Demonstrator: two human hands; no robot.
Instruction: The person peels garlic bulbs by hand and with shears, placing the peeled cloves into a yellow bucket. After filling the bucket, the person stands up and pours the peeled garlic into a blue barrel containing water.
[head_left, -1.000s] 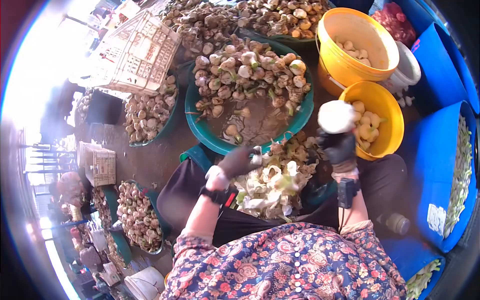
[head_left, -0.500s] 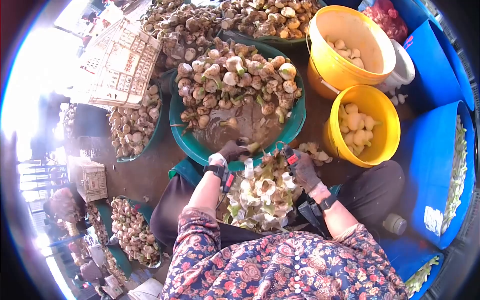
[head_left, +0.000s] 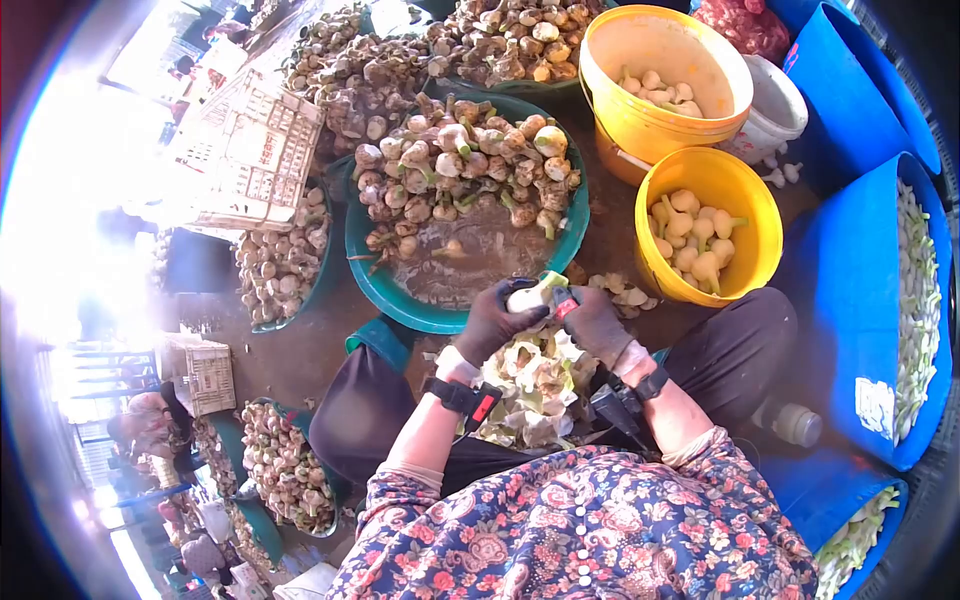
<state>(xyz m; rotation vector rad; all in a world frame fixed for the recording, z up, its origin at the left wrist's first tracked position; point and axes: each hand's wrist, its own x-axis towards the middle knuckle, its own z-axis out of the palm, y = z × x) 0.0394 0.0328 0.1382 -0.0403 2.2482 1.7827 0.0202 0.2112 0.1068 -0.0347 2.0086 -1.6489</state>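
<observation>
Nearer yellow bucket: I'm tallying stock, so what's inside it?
Pale, clean bulbs, some with green stems, lie heaped in the bucket against its yellow wall. Whatever lies beneath the heap is covered.

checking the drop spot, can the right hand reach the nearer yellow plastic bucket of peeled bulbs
Probably yes: the right hand, gripping a small red-handled tool, is close beside the nearer yellow plastic bucket, whose open top faces up with nothing between them.

The left hand [head_left: 497, 322] and right hand [head_left: 597, 325] hide most of the bulb [head_left: 533, 295] and the tool [head_left: 564, 303]
</observation>
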